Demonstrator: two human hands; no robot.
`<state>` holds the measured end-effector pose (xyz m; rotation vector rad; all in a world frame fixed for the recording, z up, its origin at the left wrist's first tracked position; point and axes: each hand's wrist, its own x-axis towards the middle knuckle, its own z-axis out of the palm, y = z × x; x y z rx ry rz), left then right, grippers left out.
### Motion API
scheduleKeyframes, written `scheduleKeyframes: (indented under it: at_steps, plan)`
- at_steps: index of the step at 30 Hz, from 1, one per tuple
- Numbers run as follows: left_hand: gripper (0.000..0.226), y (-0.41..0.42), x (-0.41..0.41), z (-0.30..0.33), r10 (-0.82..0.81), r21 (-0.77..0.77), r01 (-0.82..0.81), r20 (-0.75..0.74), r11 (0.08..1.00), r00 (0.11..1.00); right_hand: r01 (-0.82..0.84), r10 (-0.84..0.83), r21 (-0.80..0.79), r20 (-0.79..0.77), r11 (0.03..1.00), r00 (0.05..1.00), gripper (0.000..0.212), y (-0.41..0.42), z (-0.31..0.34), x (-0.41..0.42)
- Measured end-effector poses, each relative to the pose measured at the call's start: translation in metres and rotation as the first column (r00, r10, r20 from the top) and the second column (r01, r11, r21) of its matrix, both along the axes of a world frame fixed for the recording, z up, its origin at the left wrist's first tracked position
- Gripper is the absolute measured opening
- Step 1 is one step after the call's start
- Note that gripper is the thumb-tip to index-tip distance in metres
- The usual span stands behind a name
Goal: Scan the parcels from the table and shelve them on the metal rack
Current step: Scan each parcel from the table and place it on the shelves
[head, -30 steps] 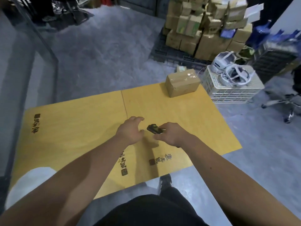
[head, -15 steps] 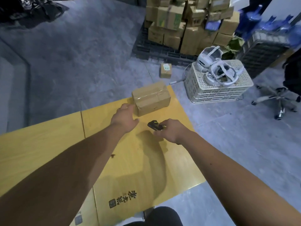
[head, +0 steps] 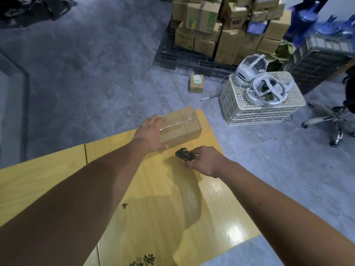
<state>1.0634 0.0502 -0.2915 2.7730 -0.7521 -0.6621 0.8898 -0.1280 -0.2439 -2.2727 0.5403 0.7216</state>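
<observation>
A taped brown cardboard parcel [head: 182,126] lies at the far corner of the yellow wooden table [head: 153,198]. My left hand [head: 151,134] wraps the parcel's left end, fingers over its top and thumb against its near side. My right hand [head: 206,160] hovers just in front of the parcel, closed around a small black barcode scanner [head: 184,154] whose head points toward the box. The metal rack is out of sight.
On the floor beyond the table stand a white plastic crate [head: 257,108] with white headsets on it, a small labelled box [head: 196,83], a pallet stacked with cartons [head: 226,25], a dark crate [head: 318,58] and an office chair base [head: 334,123].
My left hand has reached forward across the table and closed on the parcel's left end. The right hand kept the scanner and came closer to the box as my view moved in.
</observation>
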Motion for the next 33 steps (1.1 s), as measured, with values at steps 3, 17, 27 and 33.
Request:
scheduleKeyframes:
  at_steps: [3, 17, 27, 33]
  plan:
    - [0.116, 0.004, -0.004, -0.004, 0.031, -0.074, -0.03, 0.014, 0.997, 0.999, -0.004, 0.004, -0.001, -0.006, 1.0, 1.0, 0.042, 0.004, -0.003, 0.002]
    - [0.104, 0.153, -0.118, 0.001, 0.566, -0.268, -0.539, 0.03, 0.798, 0.824, -0.132, 0.133, 0.052, -0.007, 0.99, 0.991, 0.054, 0.11, 0.016, -0.012]
    - [0.101, 0.339, -0.208, 0.0, 0.802, -0.232, -0.777, 0.021, 0.585, 0.597, -0.276, 0.277, 0.038, -0.002, 0.96, 0.961, 0.062, 0.273, 0.026, -0.045]
    - [0.099, 0.425, -0.271, -0.004, 0.875, -0.281, -0.874, -0.171, 0.398, 0.453, -0.371, 0.371, 0.03, -0.002, 0.928, 0.928, 0.066, 0.368, 0.024, -0.075]
